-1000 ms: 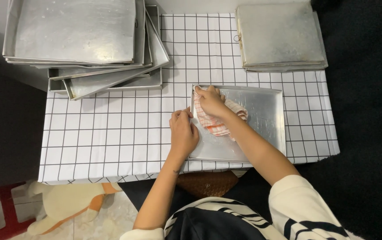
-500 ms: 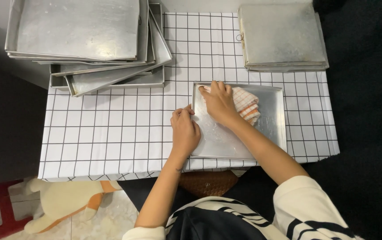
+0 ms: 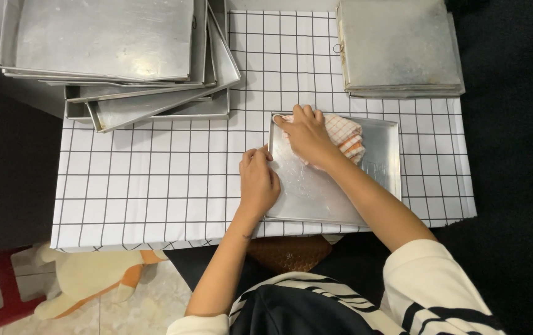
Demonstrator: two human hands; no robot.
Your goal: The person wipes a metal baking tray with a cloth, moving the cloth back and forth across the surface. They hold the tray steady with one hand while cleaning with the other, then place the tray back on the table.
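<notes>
A person leans over a table covered in a white cloth with a black grid [image 3: 155, 180]. A shallow metal tray [image 3: 378, 167] lies at the table's near right edge. The right hand [image 3: 306, 133] presses flat on a checked orange-and-white cloth [image 3: 344, 138] inside the tray's far left corner, fingers spread over it rather than clenched; the cloth bunches out from under the palm toward the tray's middle. The left hand [image 3: 258, 180] rests on the tray's left rim, fingers curled against the edge, holding it steady. A slanted stack of larger metal trays [image 3: 111, 43] fills the table's far left corner, and a second, neater stack [image 3: 399, 46] sits at the far right corner, both well apart from the hands.
</notes>
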